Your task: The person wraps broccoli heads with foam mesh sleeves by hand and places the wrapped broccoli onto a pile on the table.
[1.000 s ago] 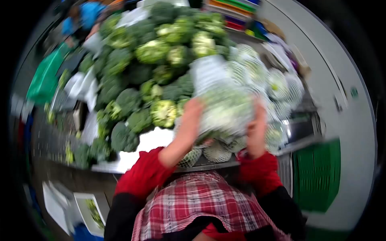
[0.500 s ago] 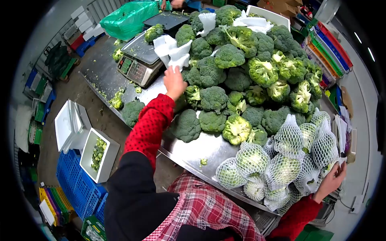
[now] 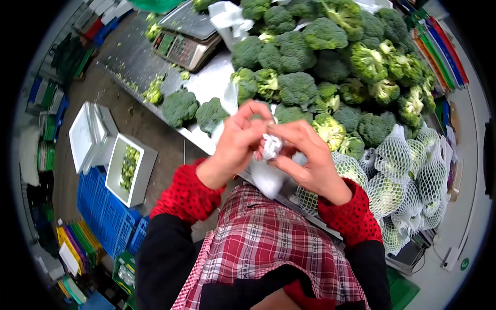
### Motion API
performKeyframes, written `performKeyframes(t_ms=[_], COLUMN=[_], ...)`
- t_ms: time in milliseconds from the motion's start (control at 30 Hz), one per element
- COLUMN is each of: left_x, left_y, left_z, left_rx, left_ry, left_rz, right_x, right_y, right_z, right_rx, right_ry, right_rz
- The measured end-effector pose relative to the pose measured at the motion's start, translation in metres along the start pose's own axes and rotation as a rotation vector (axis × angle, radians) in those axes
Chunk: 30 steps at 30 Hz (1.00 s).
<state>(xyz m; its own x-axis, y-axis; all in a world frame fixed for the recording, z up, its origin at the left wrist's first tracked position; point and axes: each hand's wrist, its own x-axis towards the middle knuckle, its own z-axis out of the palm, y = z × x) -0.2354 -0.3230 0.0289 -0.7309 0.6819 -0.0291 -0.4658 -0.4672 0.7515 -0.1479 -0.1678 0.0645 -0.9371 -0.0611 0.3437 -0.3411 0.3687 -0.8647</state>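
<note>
Close together over the table's front edge, my left hand (image 3: 235,142) and my right hand (image 3: 305,155) pinch a bunched white foam net (image 3: 271,146). Its lower part hangs in front of my apron. Behind my hands lies a heap of green broccoli heads (image 3: 297,90), some with pale stems facing up. Netted broccoli heads (image 3: 385,194) are stacked to the right of my right hand. More white nets (image 3: 230,20) lie beside the scale at the back left.
A scale (image 3: 183,49) stands on the metal table (image 3: 129,51). On the floor at left are a white foam box (image 3: 142,178) with broccoli pieces, and a blue crate (image 3: 103,212). Coloured crates (image 3: 442,51) stand at the right.
My left hand has come back from the white nets by the scale. My right hand has left the netted heads. Both now meet in front of me on a white net.
</note>
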Motion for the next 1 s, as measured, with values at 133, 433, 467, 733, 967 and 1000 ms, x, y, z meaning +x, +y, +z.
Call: performKeyframes(t_ms=[133,433,467,733,967,1000], left_x=[-0.047,-0.088,-0.094,-0.093,-0.139,-0.134], left_y=[-0.033,-0.072,-0.075,-0.051,-0.079,-0.079], left_z=[0.001,-0.012,-0.014,-0.017,-0.070,-0.079], left_rx=[-0.039,0.454,0.326,-0.399,-0.094,-0.124], left_ry=[0.168,0.252,0.220,0.402,0.277,0.337], left_rz=[-0.102,0.297,0.194,0.240,-0.206,-0.072], right_x=[-0.035,-0.076,-0.076,-0.061,0.018,0.033], right_y=[0.014,0.056,0.053,0.039,0.098,0.092], right_z=[0.026,0.045,0.043,0.049,0.053,0.058], right_rx=[0.818,0.437,0.137,1.028,1.158,1.035], right_ry=[0.147,0.178,0.218,-0.175,-0.353,-0.392], right_rz=[0.640,0.576,0.404,0.765,0.596,0.604])
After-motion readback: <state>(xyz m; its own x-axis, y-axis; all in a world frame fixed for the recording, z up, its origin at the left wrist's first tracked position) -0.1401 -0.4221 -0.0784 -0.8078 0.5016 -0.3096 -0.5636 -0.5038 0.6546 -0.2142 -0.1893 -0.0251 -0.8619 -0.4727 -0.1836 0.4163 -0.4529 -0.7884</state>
